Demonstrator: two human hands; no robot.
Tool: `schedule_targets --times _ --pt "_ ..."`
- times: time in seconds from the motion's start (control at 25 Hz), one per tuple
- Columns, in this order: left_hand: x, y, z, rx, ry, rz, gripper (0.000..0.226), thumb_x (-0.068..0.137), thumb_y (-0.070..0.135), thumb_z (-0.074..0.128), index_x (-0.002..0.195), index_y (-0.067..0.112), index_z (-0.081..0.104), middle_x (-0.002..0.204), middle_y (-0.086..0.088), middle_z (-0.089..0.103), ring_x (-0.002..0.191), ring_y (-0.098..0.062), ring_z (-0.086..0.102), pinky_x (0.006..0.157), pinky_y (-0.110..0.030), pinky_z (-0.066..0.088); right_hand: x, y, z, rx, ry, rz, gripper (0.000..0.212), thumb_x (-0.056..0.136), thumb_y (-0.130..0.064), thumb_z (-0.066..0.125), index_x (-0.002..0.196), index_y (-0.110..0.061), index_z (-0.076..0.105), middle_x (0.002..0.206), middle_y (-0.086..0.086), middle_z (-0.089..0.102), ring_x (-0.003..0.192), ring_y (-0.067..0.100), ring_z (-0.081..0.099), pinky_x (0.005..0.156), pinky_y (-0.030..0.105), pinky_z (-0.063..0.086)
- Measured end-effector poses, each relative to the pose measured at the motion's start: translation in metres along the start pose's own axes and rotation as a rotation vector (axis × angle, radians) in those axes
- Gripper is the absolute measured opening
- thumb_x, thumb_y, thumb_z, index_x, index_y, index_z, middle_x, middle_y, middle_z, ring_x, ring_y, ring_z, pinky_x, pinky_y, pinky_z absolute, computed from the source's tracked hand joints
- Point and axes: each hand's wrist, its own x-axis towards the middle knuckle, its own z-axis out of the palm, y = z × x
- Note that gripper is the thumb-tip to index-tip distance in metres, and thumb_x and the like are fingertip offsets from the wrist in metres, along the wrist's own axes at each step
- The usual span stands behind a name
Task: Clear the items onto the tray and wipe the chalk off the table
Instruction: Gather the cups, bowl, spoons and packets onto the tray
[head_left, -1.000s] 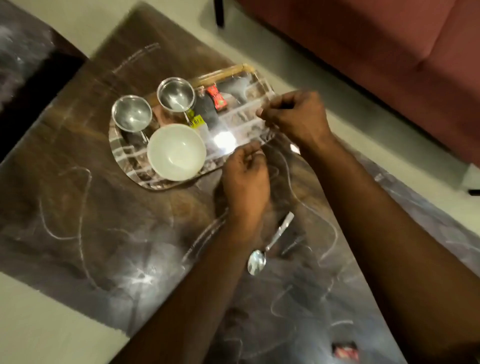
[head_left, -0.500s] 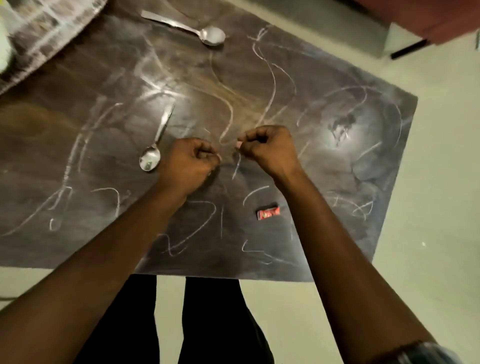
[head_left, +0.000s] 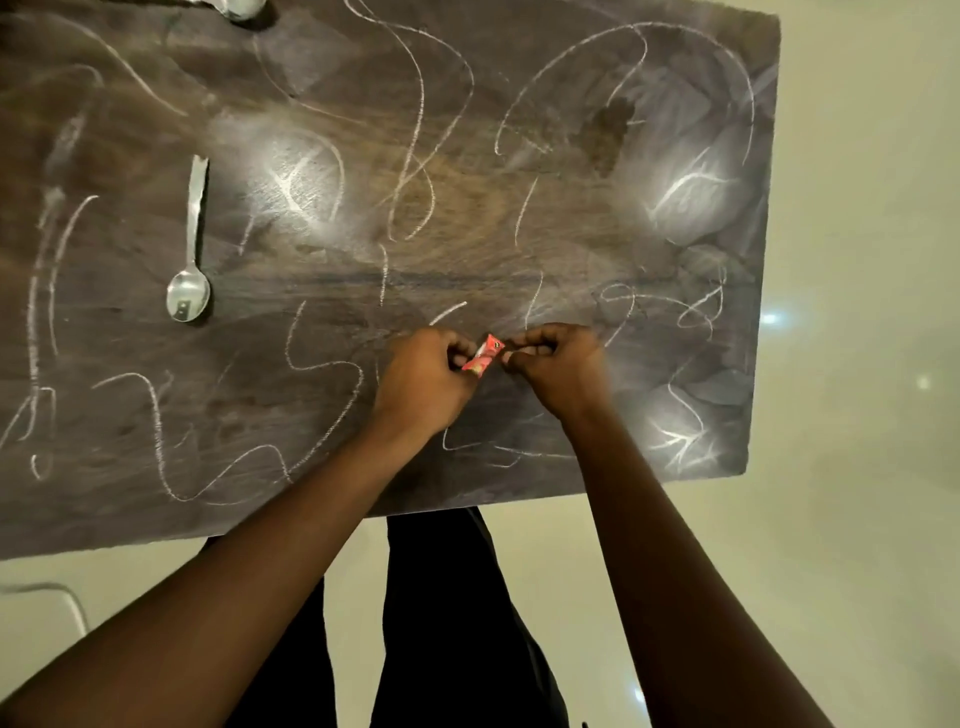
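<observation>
A small red sachet (head_left: 483, 355) is pinched at both ends between my left hand (head_left: 423, 382) and my right hand (head_left: 558, 366), just above the dark table (head_left: 519, 156) near its front edge. White chalk scribbles (head_left: 410, 135) run all over the tabletop. A steel spoon (head_left: 190, 249) lies at the left, bowl toward me. The bowl of a second spoon (head_left: 240, 7) shows at the top edge. The tray is out of view.
The table's right edge (head_left: 769, 234) and front edge (head_left: 467, 499) border a pale glossy floor (head_left: 857, 364). My dark trousers (head_left: 447, 613) show below the front edge. A thin curved white object (head_left: 62, 597) lies on the floor at the lower left.
The view swung from the tray down to the table's near right part. Both hands came back from the tray and picked the red sachet up off the table.
</observation>
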Motion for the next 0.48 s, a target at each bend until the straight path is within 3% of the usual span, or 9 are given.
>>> schedule_targets --times 0.16,0.28,0.36,0.48 --pt "0.000 -0.003 0.011 0.011 0.074 0.014 0.012 0.086 0.011 0.082 0.095 0.019 0.080 0.072 0.011 0.070 0.062 -0.007 0.066 0.064 -0.026 0.056 -0.001 0.013 0.011 0.157 -0.035 0.023 0.016 0.075 -0.016 0.086 0.088 -0.020 0.079 0.081 0.000 0.082 0.081 0.019 0.080 0.085 0.044 0.066" --pt "0.005 -0.006 0.014 -0.081 0.095 -0.054 0.017 0.087 0.010 0.078 0.084 0.027 0.076 0.073 0.005 0.076 0.071 -0.022 0.078 0.072 -0.039 0.066 -0.004 0.007 0.020 0.266 -0.096 0.013 0.016 0.085 -0.006 0.082 0.090 -0.021 0.078 0.082 0.003 0.081 0.077 0.017 0.077 0.081 0.039 0.066" --pt "0.009 -0.009 0.011 -0.144 0.120 -0.097 0.022 0.087 0.012 0.078 0.074 0.030 0.073 0.073 -0.001 0.080 0.071 -0.026 0.080 0.075 -0.049 0.067 -0.006 0.002 0.026 0.279 -0.098 0.013 0.018 0.087 -0.005 0.080 0.090 -0.023 0.076 0.080 0.002 0.080 0.073 0.017 0.075 0.080 0.043 0.064" --pt "0.016 -0.011 0.006 -0.225 0.135 -0.130 0.022 0.090 0.012 0.077 0.072 0.025 0.076 0.074 -0.008 0.081 0.071 -0.029 0.081 0.075 -0.055 0.068 -0.004 -0.005 0.034 0.303 -0.076 0.032 0.021 0.087 -0.005 0.078 0.094 -0.024 0.073 0.080 0.000 0.079 0.074 0.020 0.075 0.079 0.046 0.064"
